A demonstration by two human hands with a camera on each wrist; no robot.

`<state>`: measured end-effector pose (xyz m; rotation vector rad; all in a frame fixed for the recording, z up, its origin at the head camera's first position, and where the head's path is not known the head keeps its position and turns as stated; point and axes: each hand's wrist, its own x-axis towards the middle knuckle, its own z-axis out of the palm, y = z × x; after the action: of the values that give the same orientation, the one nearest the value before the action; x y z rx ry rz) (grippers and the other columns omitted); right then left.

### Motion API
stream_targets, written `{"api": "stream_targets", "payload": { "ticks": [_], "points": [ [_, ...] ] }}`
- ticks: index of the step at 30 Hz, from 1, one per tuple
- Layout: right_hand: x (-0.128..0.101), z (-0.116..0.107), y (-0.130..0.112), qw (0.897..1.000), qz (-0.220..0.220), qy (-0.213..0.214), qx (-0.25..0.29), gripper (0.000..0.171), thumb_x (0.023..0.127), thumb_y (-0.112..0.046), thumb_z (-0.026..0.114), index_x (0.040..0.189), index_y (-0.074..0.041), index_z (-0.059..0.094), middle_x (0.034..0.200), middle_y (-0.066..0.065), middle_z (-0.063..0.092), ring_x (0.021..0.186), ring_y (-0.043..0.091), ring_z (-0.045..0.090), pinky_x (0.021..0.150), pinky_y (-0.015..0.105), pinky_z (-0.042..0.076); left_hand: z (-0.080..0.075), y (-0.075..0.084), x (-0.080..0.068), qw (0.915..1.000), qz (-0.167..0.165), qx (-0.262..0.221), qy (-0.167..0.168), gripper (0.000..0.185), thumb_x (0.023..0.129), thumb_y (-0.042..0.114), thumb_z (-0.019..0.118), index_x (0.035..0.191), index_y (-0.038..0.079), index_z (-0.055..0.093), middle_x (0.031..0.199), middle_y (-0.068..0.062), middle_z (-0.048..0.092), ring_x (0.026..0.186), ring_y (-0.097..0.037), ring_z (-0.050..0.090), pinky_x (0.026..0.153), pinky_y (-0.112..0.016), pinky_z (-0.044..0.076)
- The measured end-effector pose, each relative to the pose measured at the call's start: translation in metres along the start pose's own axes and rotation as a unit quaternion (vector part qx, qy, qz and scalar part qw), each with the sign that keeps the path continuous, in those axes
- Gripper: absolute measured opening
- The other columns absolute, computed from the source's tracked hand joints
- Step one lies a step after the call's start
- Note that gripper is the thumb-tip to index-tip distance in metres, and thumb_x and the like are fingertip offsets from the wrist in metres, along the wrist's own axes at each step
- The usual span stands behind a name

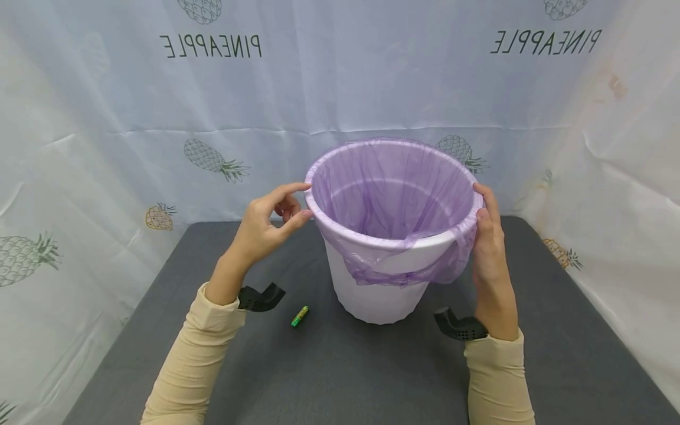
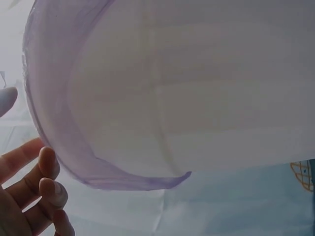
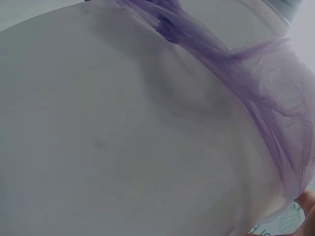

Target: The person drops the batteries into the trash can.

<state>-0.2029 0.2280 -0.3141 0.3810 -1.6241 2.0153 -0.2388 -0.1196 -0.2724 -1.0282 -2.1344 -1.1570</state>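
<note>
A white trash can (image 1: 372, 295) stands upright on the dark table, lined with a thin purple trash bag (image 1: 393, 206). The bag is folded over the rim and hangs down outside, lowest at the front right. My left hand (image 1: 271, 221) is at the rim's left side, its index fingertip touching the rim and the thumb just below, spread apart from it. At the right side, my right hand (image 1: 489, 242) holds the bag's edge against the rim between thumb and fingers. Folds of the bag (image 3: 275, 118) run together toward that hand in the right wrist view.
A small green battery (image 1: 300, 316) lies on the dark tabletop (image 1: 340, 378), left of the trash can's base. Behind the table hangs a pale curtain (image 1: 340, 71) printed with pineapples. Each wrist wears a black camera mount (image 1: 260, 298).
</note>
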Motion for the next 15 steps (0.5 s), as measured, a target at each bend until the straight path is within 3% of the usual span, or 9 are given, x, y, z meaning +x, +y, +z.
{"api": "stream_targets", "payload": {
  "ticks": [7,15],
  "points": [
    [0.000,-0.001,-0.002,1.000,0.005,-0.023,0.000,0.045,0.097,-0.040,0.049,0.137,-0.020,0.046,0.117,0.001,0.047,0.102,0.013,0.043,0.089,0.024,0.034,-0.004,-0.004,-0.012,0.9999,-0.004,-0.014,0.000,0.038,0.083,0.006,0.068,0.120,0.003,0.063,0.071,-0.004,0.056,0.067,0.000,0.047,0.066,-0.020,0.042],
    [0.000,-0.002,-0.001,1.000,0.002,-0.019,0.002,0.045,0.096,-0.041,0.051,0.136,-0.021,0.047,0.114,0.002,0.048,0.099,0.013,0.044,0.087,0.023,0.036,-0.011,-0.012,-0.031,0.9995,-0.010,-0.024,-0.016,0.035,0.086,0.005,0.068,0.120,0.003,0.062,0.072,-0.002,0.056,0.067,-0.002,0.048,0.065,-0.022,0.042]
  ]
}}
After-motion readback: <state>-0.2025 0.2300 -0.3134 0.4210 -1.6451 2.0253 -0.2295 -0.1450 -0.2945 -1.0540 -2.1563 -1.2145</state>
